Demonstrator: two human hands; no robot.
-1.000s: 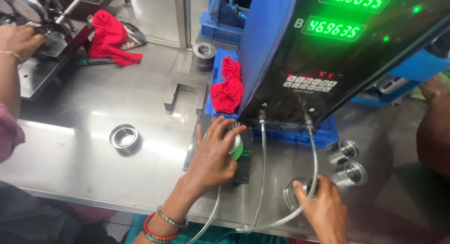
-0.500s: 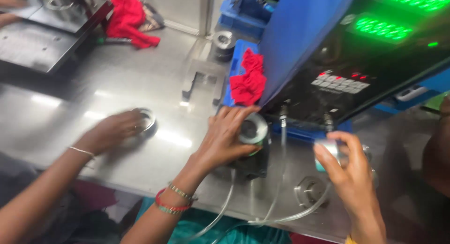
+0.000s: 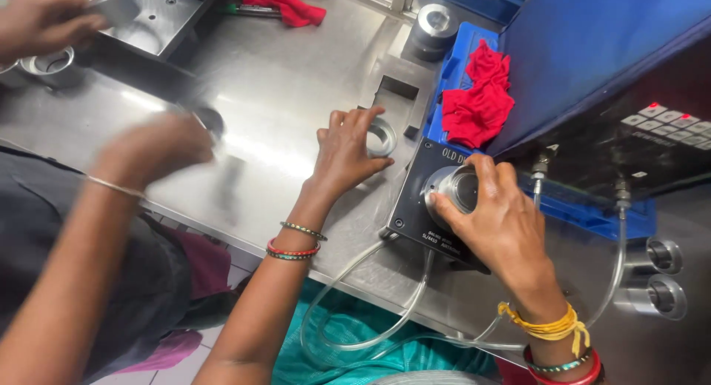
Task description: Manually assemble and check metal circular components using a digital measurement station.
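in the head view, the right hand point(image 3: 498, 221) is curling its fingers around a shiny metal ring point(image 3: 457, 189) that is sitting on a black block fixture point(image 3: 418, 200) at the near side of the steel table point(image 3: 296, 81); the thumb and fingertips are closing on the ring's rim, so the hand is gripping it rather than lying flat. the left hand point(image 3: 346, 152) is resting half open on the table just left of the fixture, its fingertips touching a second metal ring point(image 3: 382, 135) that is lying flat on the steel (whether it is actually pinching that ring is hard to tell). clear tubes point(image 3: 355, 311) are looping from under the fixture over the table edge and up toward the blue gauge housing point(image 3: 592, 59), which is leaning over the work. a red cloth point(image 3: 478, 104) is lying in a blue tray point(image 3: 452, 59) behind the fixture. at the left, another person's blurred hand point(image 3: 152, 148) is hovering over the table, and a further hand point(image 3: 37, 18) is holding metal parts near the far corner.
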